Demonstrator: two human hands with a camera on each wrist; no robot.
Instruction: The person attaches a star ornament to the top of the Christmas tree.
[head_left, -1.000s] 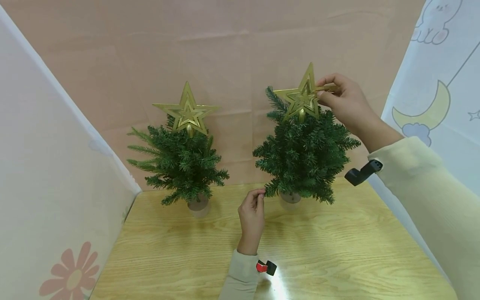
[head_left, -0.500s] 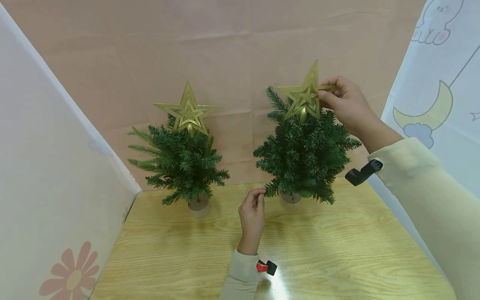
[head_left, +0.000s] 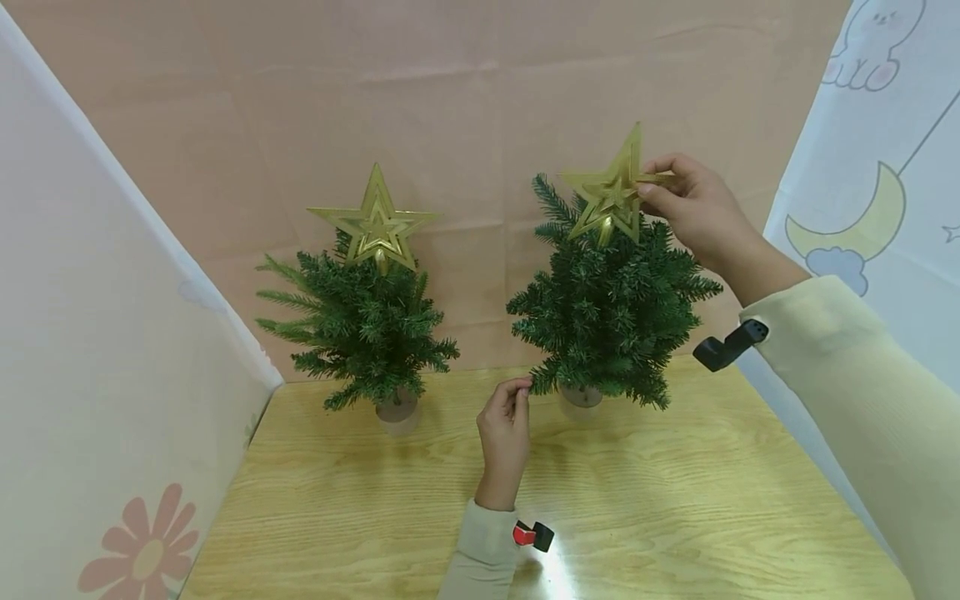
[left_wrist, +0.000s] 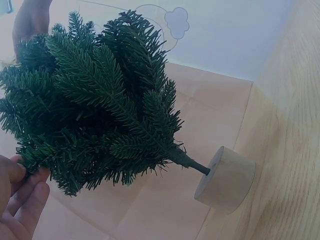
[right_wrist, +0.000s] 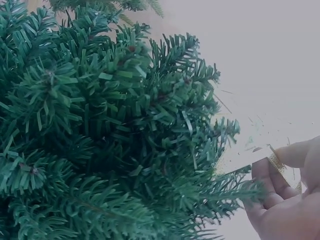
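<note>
A gold star tree topper (head_left: 611, 196) stands at the top of the right small Christmas tree (head_left: 607, 308), tilted a little to the right. My right hand (head_left: 693, 200) pinches the star's right point between thumb and fingers; in the right wrist view that hand (right_wrist: 290, 185) shows beside the branches. My left hand (head_left: 504, 429) pinches the tip of a low branch on the tree's left side. The left wrist view shows the fingers (left_wrist: 37, 197) at that green tip, with the trunk set in a round wooden base (left_wrist: 227, 180).
A second small Christmas tree (head_left: 375, 333) stands to the left, with a gold star (head_left: 375, 225) upright on top. Both are at the back of a wooden table (head_left: 360, 517), before a pink cloth backdrop (head_left: 330, 100). Printed cloths hang left and right.
My right hand has shifted slightly right with the star's point, and the star has turned and leaned a little rightward. The left hand stays on the branch tip.
</note>
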